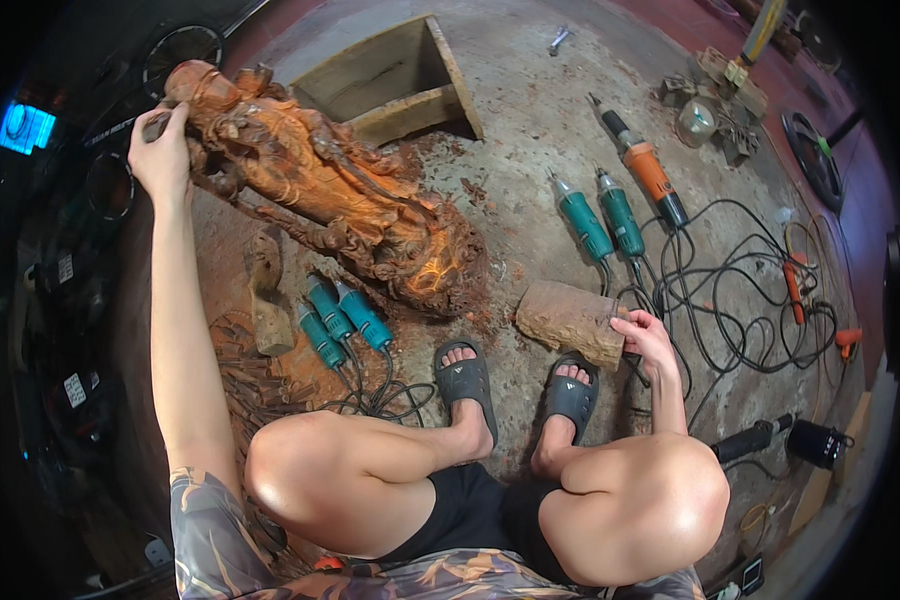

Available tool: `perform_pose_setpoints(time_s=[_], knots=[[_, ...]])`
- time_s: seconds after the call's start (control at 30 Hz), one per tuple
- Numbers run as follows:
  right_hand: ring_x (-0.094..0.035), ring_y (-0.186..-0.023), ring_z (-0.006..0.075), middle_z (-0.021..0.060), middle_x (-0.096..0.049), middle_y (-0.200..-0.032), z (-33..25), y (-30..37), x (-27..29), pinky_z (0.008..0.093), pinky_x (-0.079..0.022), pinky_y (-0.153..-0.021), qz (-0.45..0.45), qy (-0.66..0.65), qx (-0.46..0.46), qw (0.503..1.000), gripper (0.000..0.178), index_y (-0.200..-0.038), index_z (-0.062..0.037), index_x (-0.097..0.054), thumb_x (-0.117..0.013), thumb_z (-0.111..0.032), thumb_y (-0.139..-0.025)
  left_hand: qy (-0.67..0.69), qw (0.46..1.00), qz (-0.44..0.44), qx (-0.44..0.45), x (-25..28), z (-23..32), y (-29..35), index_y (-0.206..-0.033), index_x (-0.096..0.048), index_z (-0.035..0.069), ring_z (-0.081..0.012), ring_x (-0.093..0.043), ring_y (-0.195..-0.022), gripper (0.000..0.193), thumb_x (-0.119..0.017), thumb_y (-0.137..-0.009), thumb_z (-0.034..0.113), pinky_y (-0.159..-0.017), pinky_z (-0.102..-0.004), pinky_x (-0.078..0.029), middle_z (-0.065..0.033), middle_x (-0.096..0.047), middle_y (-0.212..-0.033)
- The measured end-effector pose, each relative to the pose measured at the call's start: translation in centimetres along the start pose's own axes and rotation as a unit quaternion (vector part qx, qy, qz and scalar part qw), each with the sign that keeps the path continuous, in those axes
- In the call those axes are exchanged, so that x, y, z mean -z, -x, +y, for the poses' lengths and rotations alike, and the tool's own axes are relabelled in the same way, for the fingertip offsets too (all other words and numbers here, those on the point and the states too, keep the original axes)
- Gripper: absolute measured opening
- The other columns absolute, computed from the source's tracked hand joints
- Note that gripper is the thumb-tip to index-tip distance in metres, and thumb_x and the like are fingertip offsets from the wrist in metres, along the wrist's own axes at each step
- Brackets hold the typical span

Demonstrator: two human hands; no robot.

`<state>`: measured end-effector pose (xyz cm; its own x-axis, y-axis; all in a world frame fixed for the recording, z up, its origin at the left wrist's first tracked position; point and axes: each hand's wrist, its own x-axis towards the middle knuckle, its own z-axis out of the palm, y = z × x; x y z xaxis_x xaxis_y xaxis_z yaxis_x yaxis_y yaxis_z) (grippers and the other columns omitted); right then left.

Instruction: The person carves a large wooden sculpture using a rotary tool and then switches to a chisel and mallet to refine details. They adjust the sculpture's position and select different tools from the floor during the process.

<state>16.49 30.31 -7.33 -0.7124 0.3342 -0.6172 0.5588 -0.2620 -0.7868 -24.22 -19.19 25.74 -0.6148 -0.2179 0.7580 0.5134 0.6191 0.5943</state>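
A large carved wooden statue (320, 180), orange-brown and finely worked, lies slanted across the floor at the left. My left hand (162, 152) is closed round a part near its upper left end; the exact spot gripped is partly hidden by the fingers. Down by my right foot, my right hand (646, 338) pinches the right end of a rough block of wood (570, 318). The block's left end reaches toward the statue's base, apart from it.
Green die grinders (350, 320) lie left, near wood chips (250, 375) and a wood offcut (268, 290). Right are two green grinders (583, 222), an orange one (654, 180) and tangled cables (740, 290). A wooden box (370, 85) stands behind the statue. A glass jar (697, 120) sits far right.
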Motion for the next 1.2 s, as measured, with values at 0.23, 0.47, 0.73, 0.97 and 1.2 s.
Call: perform_pose_setpoints(time_s=[0.23,0.47,0.73,0.97,1.2], knots=[[-0.067,-0.094,0.0206,0.0111,-0.064,-0.105,6.7,6.1,-2.4,0.0361,-0.059,-0.072,-0.008,-0.141,0.023,0.990,0.063,-0.128,-0.0082,-0.039,-0.081,-0.008,-0.080,0.072,0.996,-0.032,0.044,0.2,-0.8,-0.9,-0.093,-0.068,0.003,-0.0085,-0.060,-0.075,0.019,-0.081,-0.080,0.006,-0.064,-0.0222,-0.046,-0.0033,-0.068,-0.089],[-0.068,-0.083,0.0179,0.0110,-0.063,-0.100,5.3,6.2,-5.7,0.0301,-0.057,-0.062,0.028,-0.228,0.026,0.973,0.064,-0.130,-0.0064,-0.038,-0.079,-0.007,-0.082,0.096,0.994,-0.058,0.018,0.7,-0.8,-0.8,-0.089,-0.067,0.001,-0.0125,-0.061,-0.088,0.017,-0.080,-0.078,0.002,-0.082,-0.0259,-0.049,-0.0045,-0.067,-0.095],[-0.063,-0.095,0.0193,0.0166,-0.060,-0.115,-5.6,-5.0,-10.5,0.0291,-0.051,-0.070,0.038,-0.115,0.117,0.986,0.073,-0.138,-0.0029,-0.034,-0.080,-0.015,-0.083,0.085,0.994,-0.047,0.057,0.7,0.2,-0.3,-0.089,-0.066,0.002,-0.0124,-0.059,-0.085,0.015,-0.078,-0.080,0.000,-0.079,-0.0266,-0.048,-0.0018,-0.065,-0.090],[-0.057,-0.123,0.0260,0.0213,-0.051,-0.140,-5.3,-8.7,-12.7,0.0387,-0.052,-0.098,-0.134,-0.148,0.015,0.980,0.088,-0.155,-0.0010,-0.015,-0.071,-0.024,-0.092,0.080,0.996,-0.042,0.025,0.8,0.1,-0.2,-0.087,-0.065,0.003,-0.0105,-0.058,-0.082,0.016,-0.079,-0.079,0.000,-0.078,-0.0256,-0.048,-0.0010,-0.065,-0.088],[-0.067,-0.103,0.0202,0.0128,-0.069,-0.117,2.0,-1.4,-9.0,0.0327,-0.056,-0.085,-0.188,0.032,-0.014,0.982,0.050,-0.140,-0.0043,-0.051,-0.067,-0.018,-0.094,0.107,0.993,-0.037,0.023,0.5,1.0,0.6,-0.085,-0.065,0.004,-0.0082,-0.057,-0.077,0.016,-0.078,-0.077,-0.001,-0.072,-0.0233,-0.045,0.0005,-0.064,-0.083]])
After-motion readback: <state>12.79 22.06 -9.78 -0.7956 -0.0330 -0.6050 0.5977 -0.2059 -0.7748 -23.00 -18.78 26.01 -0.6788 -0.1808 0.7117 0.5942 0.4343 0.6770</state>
